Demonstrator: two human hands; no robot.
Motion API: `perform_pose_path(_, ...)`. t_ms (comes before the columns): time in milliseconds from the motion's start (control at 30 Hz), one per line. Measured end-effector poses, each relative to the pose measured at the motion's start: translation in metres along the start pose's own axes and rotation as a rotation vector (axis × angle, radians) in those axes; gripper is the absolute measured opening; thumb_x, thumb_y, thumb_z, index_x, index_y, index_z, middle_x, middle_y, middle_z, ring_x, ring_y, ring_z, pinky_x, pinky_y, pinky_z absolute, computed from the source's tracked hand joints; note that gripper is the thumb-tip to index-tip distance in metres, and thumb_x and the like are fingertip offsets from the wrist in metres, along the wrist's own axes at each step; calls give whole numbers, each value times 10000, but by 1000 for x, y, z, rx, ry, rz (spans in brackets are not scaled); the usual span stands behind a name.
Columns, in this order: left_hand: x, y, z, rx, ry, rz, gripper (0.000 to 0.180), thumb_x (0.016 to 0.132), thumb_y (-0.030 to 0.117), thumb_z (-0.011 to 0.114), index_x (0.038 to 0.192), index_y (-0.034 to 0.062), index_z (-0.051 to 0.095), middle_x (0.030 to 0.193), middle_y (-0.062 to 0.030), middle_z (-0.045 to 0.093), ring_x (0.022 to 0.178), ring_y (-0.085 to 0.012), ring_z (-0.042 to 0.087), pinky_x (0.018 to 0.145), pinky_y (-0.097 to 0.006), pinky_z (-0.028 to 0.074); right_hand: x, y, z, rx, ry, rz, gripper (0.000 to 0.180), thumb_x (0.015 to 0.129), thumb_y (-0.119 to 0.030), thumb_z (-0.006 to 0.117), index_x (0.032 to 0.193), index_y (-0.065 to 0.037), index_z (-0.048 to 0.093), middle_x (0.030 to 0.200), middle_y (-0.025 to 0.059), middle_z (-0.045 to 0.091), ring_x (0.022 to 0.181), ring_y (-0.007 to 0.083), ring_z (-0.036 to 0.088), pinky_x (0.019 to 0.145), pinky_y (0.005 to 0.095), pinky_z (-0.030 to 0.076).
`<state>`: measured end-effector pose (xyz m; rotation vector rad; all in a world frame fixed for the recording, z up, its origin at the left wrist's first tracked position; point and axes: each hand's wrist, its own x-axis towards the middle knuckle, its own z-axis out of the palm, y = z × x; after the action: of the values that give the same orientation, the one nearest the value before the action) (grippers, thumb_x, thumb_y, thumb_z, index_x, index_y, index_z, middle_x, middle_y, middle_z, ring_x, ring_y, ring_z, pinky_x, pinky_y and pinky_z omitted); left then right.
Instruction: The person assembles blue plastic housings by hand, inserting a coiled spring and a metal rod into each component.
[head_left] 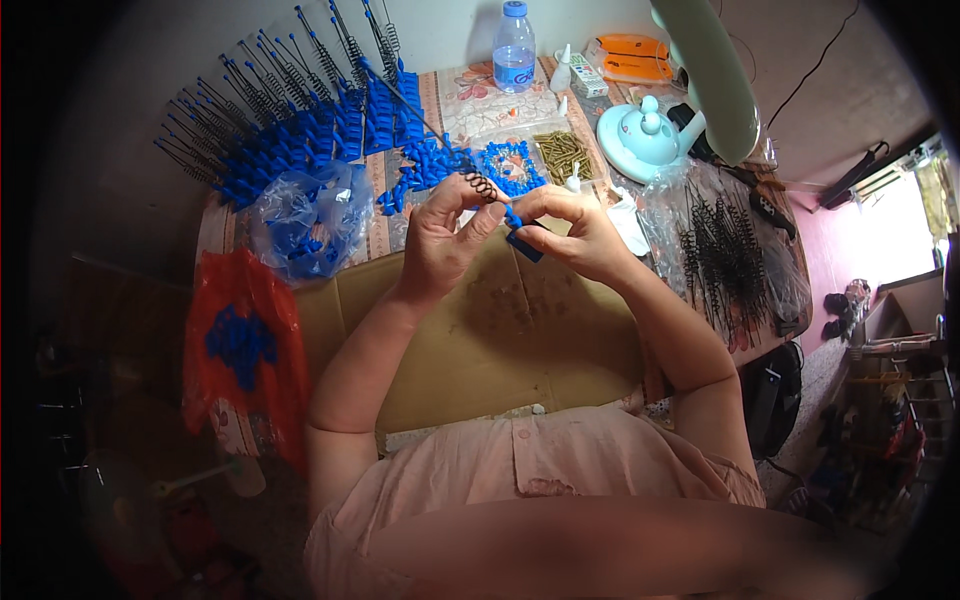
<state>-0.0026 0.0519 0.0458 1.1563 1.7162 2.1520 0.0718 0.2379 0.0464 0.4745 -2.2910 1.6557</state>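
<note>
My left hand [442, 240] pinches a thin dark rod with a black wire coil [482, 187] near its lower end. The rod slants up and away to the far left. My right hand [582, 238] grips a small blue plastic piece [525, 247] between thumb and fingers. Both hands meet above the cardboard, and the coil's end sits against the blue piece; the fingers hide the exact joint. Just beyond them lie loose small blue parts [425, 168] and a bag of brass-coloured pins [566, 155].
Finished-looking blue pieces with upright coiled rods [300, 125] stand in rows at the far left. A plastic bag of blue parts [312, 225], a red bag [205, 290], a water bottle [514, 60], a pale green lamp [640, 135] and a heap of black coiled wires [725, 260] surround the cardboard [540, 350].
</note>
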Motion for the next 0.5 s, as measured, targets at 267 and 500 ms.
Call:
perform_pose_path(267,3,-7,-5,253,-2,107,81,852,60,695,835,16,630,823,-48,599,778,-155,565,737,-284,454,0,-3,-10,-169,-21,-13,171,799,-46,682,968,-22,679,974,102,677,943,250,631,868,355,479)
perform_pose_path(500,1,-24,-4,342,-77,126,51,832,13,696,857,12,653,847,-50,611,827,-152,575,766,-284,450,-7,-23,-43,-455,19,146,130,813,-75,666,937,-36,674,865,125,662,826,266,652,732,343,507)
